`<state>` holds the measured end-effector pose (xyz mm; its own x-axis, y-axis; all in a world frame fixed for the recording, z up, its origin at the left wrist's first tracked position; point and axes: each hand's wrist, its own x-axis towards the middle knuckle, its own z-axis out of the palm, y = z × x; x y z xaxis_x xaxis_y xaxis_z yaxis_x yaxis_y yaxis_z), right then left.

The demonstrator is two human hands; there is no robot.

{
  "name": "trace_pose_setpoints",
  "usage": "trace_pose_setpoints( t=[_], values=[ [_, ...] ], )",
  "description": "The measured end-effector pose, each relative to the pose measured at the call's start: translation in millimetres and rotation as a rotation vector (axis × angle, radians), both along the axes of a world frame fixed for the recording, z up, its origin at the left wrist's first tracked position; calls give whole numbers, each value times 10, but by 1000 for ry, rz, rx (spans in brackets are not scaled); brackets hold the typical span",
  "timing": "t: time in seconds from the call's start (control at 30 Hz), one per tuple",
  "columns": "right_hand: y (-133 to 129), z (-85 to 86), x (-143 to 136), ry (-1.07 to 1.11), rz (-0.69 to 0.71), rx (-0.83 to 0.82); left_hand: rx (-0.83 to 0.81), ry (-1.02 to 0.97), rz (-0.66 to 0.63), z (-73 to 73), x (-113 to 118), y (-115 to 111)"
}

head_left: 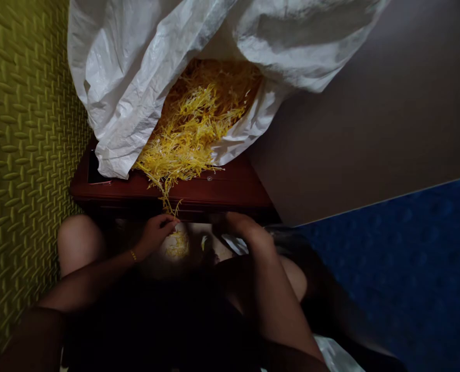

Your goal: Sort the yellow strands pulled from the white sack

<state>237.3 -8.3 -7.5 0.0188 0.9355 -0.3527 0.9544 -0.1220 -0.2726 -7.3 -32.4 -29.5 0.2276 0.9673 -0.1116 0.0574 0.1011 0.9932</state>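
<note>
A heap of thin yellow strands (pixel 187 134) spills from the mouth of a large white sack (pixel 133 77) onto a dark red table (pixel 230 183). Some strands hang over the table's near edge. My left hand (pixel 158 232), with a thin yellow band at the wrist, pinches the lower end of these hanging strands. Farther right, my right hand (pixel 240 227) is bent in below the table edge. Its fingers are dark and blurred, so what they hold, if anything, cannot be made out. More yellow pieces (pixel 178 244) lie in a dim light patch below my left hand.
A dark flat object (pixel 94 168) lies at the table's left end. Yellow-green textured matting (pixel 28 129) runs along the left. A brown panel (pixel 362 124) stands to the right, above a blue surface (pixel 408 268). My knees flank the space below the table.
</note>
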Motion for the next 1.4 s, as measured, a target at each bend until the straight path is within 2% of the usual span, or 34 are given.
trace_pose_setpoints(
  t=[0.1, 0.2, 0.3, 0.43, 0.53, 0.63, 0.7, 0.8, 0.93, 1.07, 1.3, 1.4],
  values=[
    [-8, 59, -181, -3, 37, -35, 14, 33, -18, 20, 4, -18],
    [-38, 177, -482, 396, 122, 181, 36, 59, -46, 35, 15, -41],
    [-71, 212, -797, 773, 165, 217, 63, 90, -62, 20, 21, -50],
    [-55, 149, -977, 910, 66, 293, 151, 168, -83, 3, -24, -13],
    [-34, 150, -933, 1037, -20, 257, 162, 154, 41, 27, -96, 68],
    [-53, 195, -880, 1166, -22, 57, 78, 16, 194, 71, -151, 160],
    [-80, 216, -871, 1200, 4, -60, -6, -104, 215, 100, -154, 187],
    [-108, 213, -865, 1214, 8, -132, -90, -215, 149, 133, -114, 159],
    [-98, 170, -828, 1183, -39, -53, -88, -190, 66, 144, -73, 100],
    [-65, 147, -778, 1162, -74, 47, -141, -265, 101, 132, -89, 110],
    [-36, 183, -746, 1224, -105, -7, -183, -397, 143, 158, -89, 126],
    [-27, 161, -771, 1243, -90, -22, -209, -449, 101, 197, -87, 125]
  ],
)
